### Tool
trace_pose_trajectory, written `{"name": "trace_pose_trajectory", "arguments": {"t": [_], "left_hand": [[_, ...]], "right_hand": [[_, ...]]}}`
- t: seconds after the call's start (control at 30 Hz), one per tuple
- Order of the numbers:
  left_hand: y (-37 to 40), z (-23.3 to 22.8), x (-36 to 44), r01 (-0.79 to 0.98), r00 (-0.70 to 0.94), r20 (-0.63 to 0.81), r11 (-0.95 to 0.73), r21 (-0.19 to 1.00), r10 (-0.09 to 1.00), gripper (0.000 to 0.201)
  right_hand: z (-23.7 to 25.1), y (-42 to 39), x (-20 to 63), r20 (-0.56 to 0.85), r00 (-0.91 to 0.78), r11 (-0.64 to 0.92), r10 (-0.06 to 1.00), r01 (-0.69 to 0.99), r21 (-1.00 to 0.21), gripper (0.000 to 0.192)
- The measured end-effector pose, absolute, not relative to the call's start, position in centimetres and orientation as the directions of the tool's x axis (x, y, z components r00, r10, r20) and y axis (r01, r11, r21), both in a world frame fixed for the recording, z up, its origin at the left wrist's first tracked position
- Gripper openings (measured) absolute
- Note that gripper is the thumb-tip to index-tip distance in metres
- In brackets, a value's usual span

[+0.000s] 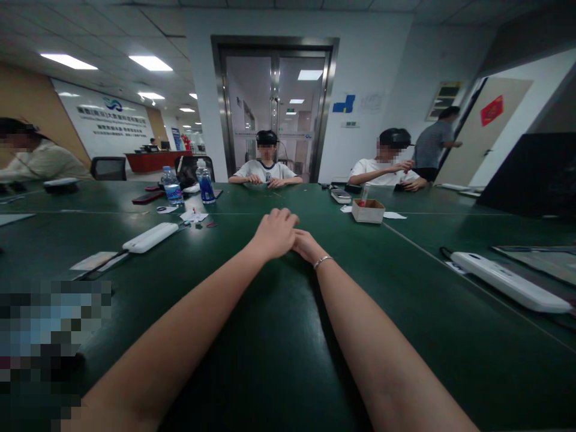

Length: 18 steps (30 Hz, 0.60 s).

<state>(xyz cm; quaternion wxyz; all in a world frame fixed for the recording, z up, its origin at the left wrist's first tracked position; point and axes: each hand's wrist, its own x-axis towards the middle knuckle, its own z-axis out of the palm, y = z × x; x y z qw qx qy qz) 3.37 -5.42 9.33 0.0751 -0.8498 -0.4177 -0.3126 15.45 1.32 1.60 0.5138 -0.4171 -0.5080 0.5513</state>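
Observation:
Both arms reach forward over the dark green table [243,372], and the hands meet near its middle. My left hand [275,234] shows its back, with the fingers bent forward and down, mostly out of sight. My right hand [306,245], with a silver bracelet [323,261] at the wrist, is right beside it, fingers closed and partly hidden behind the left hand. Any object between the two hands is hidden or too small to make out.
On the left lie a white power bank [150,237], paper scraps [194,216] and two bottles [206,183]. To the right are a small open box [368,211] and another white device [508,281]. Across the table sit two people [266,171] wearing headgear.

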Motion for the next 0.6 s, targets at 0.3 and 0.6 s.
{"name": "trace_pose_trajectory", "arguments": {"t": [0.3,0.6], "left_hand": [[3.4,0.6,-1.7,0.369,0.121,0.168,-0.201,0.907,0.978,0.036],[4.2,0.4,-1.5,0.292,0.157,0.195,-0.234,0.927,0.968,0.022]], "right_hand": [[1.9,1.5,15.4,-0.024,-0.182,-0.073,0.983,-0.269,-0.960,0.006],[1.8,1.6,15.4,-0.024,-0.182,-0.071,0.983,-0.255,-0.964,0.008]]}}
